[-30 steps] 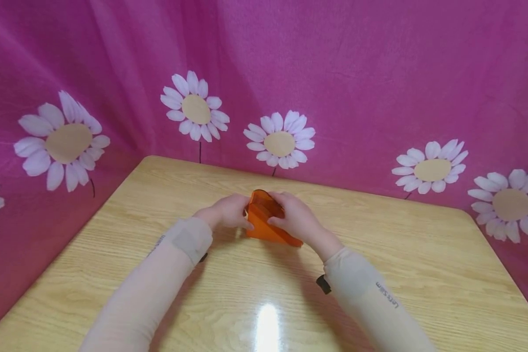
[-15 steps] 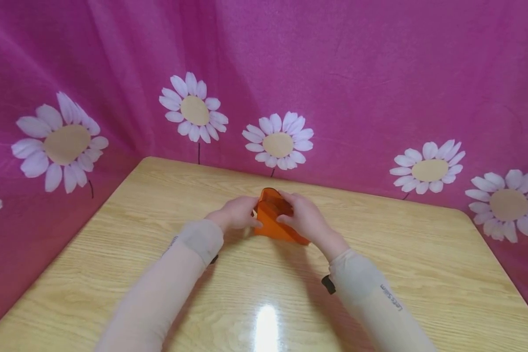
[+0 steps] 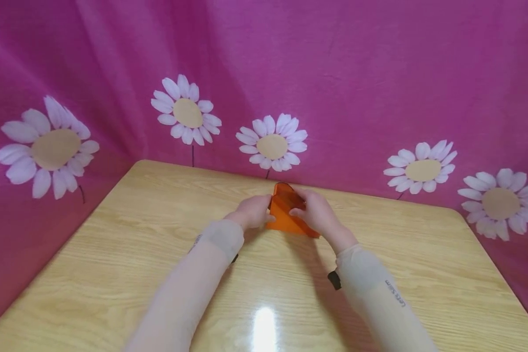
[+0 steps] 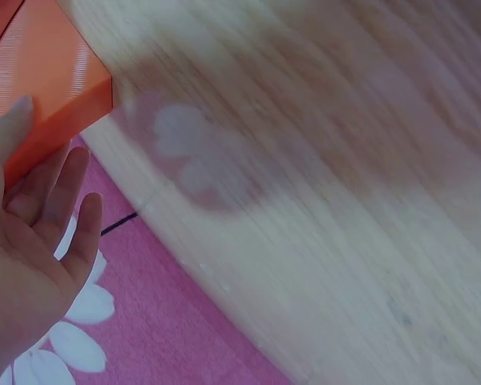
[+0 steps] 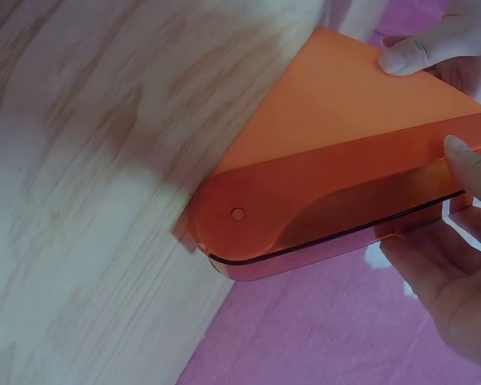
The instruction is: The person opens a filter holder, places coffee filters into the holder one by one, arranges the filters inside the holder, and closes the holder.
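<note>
An orange wedge-shaped plastic case (image 3: 286, 217) stands on the table between both hands. Its see-through orange cover (image 5: 305, 180) turns on a round pin near the rounded end, as the right wrist view shows. My left hand (image 3: 253, 211) grips the case at its left end, thumb on the orange side (image 4: 52, 68) and fingers behind. With the thumb on the cover and fingers on the far side, my right hand (image 3: 320, 211) holds the upper right part. Whatever may be inside the case cannot be made out.
The wood-grain table (image 3: 114, 244) has rounded far corners. A magenta cloth (image 3: 343, 88) with white daisies hangs behind it and along its sides. Light glares off the tabletop (image 3: 264, 327) near the front.
Both hands and the orange case have shifted right and a little toward the back edge. Both hands keep their hold. The head view has turned slightly right.
</note>
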### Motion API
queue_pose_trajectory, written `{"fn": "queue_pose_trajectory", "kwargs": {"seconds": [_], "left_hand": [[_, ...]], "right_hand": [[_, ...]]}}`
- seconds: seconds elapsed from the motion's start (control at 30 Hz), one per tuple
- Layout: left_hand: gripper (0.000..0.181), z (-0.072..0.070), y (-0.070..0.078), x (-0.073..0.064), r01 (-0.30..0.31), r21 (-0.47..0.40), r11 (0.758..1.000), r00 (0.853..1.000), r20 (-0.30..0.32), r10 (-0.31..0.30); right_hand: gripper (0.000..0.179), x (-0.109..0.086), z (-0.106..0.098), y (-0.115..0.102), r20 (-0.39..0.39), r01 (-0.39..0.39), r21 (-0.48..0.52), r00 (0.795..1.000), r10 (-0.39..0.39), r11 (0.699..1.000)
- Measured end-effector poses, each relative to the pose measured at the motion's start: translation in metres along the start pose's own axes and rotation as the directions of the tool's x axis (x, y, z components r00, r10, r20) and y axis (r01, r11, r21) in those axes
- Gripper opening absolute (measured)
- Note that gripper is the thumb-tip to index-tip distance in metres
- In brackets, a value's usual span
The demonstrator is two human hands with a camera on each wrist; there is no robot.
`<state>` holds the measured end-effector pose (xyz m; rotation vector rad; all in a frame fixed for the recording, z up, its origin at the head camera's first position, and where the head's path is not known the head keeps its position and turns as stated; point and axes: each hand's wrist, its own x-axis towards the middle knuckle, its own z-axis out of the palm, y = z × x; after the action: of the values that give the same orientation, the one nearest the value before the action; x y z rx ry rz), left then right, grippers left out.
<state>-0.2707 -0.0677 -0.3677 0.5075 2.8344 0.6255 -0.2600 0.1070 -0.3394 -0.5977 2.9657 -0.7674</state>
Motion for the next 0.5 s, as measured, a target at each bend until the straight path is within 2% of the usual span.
{"fn": "queue_pose_trajectory", "kwargs": {"seconds": [0.3,0.4,0.5], "left_hand": [[0.041,0.002,0.0031,0.0053,0.04,-0.044,0.998,0.999,0.009,-0.04],[0.048,0.0028,0.0028,0.0046,0.035,0.002,0.999,0.999,-0.002,-0.035],[0.07,0.0044,0.0001,-0.0008,0.028,0.07,0.997,1.0,-0.01,-0.028]], "right_hand": [[0.061,0.0042,-0.0012,0.0038,-0.016,0.01,0.004,1.0,-0.01,1.0],[0.073,0.0029,-0.0019,0.0043,-0.005,0.006,0.002,1.0,-0.006,1.0],[0.092,-0.0038,-0.0034,0.0068,-0.013,-0.025,-0.057,1.0,0.024,0.998]]}}
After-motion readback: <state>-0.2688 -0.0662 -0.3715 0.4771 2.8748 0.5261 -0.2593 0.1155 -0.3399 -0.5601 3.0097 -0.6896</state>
